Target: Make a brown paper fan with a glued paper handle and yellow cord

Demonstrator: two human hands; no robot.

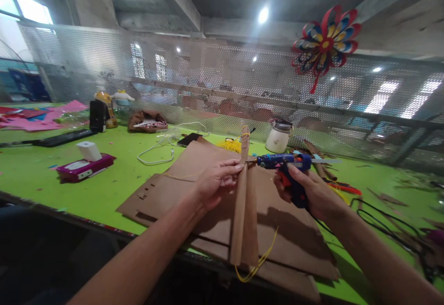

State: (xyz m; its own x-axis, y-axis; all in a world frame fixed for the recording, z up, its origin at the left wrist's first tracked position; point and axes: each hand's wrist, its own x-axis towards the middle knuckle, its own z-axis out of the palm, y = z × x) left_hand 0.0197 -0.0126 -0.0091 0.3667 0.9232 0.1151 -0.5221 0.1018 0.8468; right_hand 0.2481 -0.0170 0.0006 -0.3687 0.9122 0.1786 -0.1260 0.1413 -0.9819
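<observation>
My right hand [308, 187] grips a dark blue glue gun [282, 161] with a glue stick poking out of its back. Its nozzle meets the edge of a long folded cardboard strip [240, 212]. Near the strip's upper part, my left hand [220, 180] pinches it between thumb and fingers. Yellow string [258, 268] hangs out of the strip's lower end, and more is wound round its top. Beneath both hands lie flat brown cardboard sheets [187, 159]. Any glue at the nozzle is too small to make out.
On the green table [114, 175] stand a purple power strip [85, 167] with a white plug, a white-filled jar [278, 136] and a bundle of yellow string [231, 145]. A white cable [156, 161] lies left, black cables [385, 224] and red-handled pliers [347, 188] right. Perforated metal panels [215, 83] rise behind.
</observation>
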